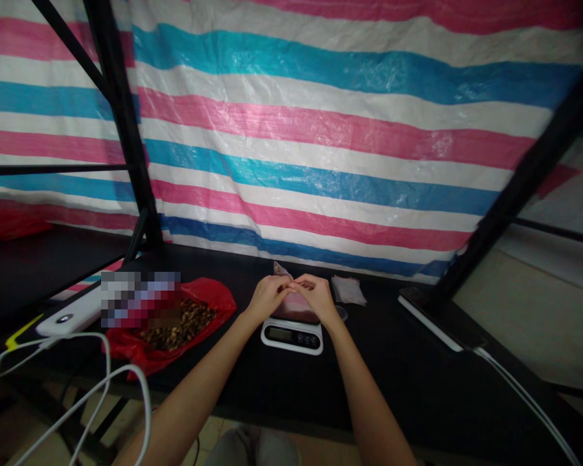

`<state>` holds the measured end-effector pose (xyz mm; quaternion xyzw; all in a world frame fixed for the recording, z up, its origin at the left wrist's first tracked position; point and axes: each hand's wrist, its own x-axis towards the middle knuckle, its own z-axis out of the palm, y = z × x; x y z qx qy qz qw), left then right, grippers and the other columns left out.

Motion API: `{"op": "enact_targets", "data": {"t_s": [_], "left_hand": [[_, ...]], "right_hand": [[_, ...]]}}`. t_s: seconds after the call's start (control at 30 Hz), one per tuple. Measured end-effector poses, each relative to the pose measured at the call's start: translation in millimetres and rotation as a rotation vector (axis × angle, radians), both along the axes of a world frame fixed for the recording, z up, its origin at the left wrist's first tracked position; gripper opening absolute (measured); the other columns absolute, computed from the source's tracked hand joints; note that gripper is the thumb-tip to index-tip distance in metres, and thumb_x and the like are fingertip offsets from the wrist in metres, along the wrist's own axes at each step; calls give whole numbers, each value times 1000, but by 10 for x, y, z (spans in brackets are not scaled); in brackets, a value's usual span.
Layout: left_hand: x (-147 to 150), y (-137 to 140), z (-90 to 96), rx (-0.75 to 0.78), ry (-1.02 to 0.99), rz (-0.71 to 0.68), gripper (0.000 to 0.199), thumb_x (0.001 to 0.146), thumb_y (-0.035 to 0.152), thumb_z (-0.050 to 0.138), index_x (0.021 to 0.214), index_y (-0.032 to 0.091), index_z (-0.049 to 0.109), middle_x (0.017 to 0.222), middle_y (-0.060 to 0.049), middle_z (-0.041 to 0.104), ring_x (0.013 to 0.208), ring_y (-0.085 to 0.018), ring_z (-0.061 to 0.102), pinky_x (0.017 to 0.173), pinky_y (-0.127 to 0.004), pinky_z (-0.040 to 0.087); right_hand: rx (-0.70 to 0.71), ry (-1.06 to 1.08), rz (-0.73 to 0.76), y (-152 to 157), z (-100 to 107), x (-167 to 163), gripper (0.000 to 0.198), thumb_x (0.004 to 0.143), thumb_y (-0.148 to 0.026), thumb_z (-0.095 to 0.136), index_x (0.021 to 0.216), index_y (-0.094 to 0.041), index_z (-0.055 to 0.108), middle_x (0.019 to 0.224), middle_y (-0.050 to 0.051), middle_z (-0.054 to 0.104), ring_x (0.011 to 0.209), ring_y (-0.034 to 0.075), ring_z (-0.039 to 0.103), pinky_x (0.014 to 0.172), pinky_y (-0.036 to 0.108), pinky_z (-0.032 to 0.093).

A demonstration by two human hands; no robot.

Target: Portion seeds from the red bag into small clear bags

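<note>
My left hand (272, 294) and my right hand (315, 294) meet over a small white digital scale (293, 346) on the black table. Both are closed in a pinch at the upper edge of a clear plastic bag (296, 307), whose corner sticks up behind my left fingers. The bag looks pinkish and hangs over the scale's platform; I cannot make out what is inside it. Just right of my right hand lies a stack of small clear bags (350, 290), with a small clear round dish (341, 313) partly hidden by my wrist.
To the left, an open red plastic bag (214, 294) holds many small brown pieces (184, 327). Beside it lies a white power-bank-like device (72, 317) with a looping white cable (148, 395). A phone-like device (442, 320) with cables is at right. Black frame posts (126, 129) and a striped sheet (320, 129) stand behind.
</note>
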<state>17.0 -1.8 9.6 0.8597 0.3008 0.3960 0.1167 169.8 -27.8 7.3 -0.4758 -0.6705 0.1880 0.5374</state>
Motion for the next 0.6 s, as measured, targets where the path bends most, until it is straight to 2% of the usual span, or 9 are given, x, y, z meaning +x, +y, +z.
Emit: {"op": "enact_targets", "data": {"t_s": [0.2,0.37,0.6], "left_hand": [[-13,-2,31,-96,-66,-52,26,84,32,42,67,17,56,63,2,56,61,-11,51,60,-20,34],[4,-55,47,-147,-36,-18,30,87,33,35,70,17,55,60,2,55,57,-11,51,58,-20,35],[19,-125,46,-47,-15,96,27,85,31,36,71,18,55,58,3,53,56,-11,49,57,-21,33]], "right_hand": [[5,18,42,-18,28,9,22,76,-35,55,76,-16,67,66,3,67,57,15,61,57,24,46],[45,-43,-45,-25,39,3,21,76,-33,53,74,-16,66,65,3,65,56,14,58,52,23,44],[29,-61,-108,-44,50,-45,18,73,-30,53,64,-17,61,56,1,61,49,12,56,48,21,42]]}}
